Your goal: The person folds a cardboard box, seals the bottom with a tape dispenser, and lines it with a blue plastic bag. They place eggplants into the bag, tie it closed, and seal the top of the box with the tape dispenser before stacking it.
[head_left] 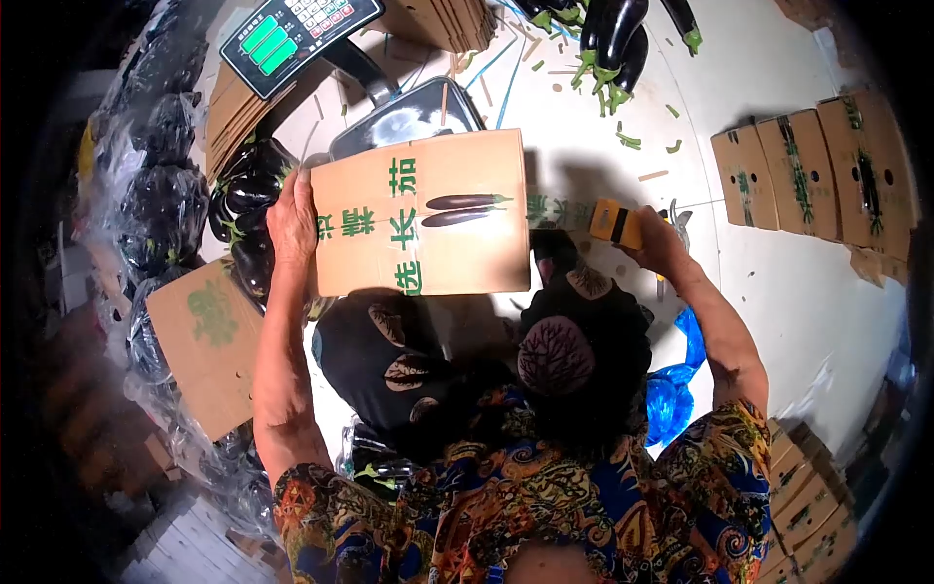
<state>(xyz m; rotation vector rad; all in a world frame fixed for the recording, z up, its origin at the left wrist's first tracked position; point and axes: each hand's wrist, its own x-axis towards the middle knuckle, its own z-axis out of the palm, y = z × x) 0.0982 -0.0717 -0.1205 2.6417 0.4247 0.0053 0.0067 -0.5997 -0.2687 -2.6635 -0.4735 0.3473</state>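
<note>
A cardboard box printed with green characters and two eggplants lies in front of me, above my knees. My left hand is closed on its left edge, thumb near the top corner. Off the box's right side, my right hand grips a yellow-orange tape dispenser with a dark band. A strip of clear tape with green print stretches between the box's right edge and the dispenser. The fingertips of my right hand are partly hidden behind the dispenser.
A scale with a lit green display stands beyond the box. Loose eggplants and cut stems lie on the floor. Bagged eggplants line the left. Taped boxes stand at right; blue plastic lies by my right knee.
</note>
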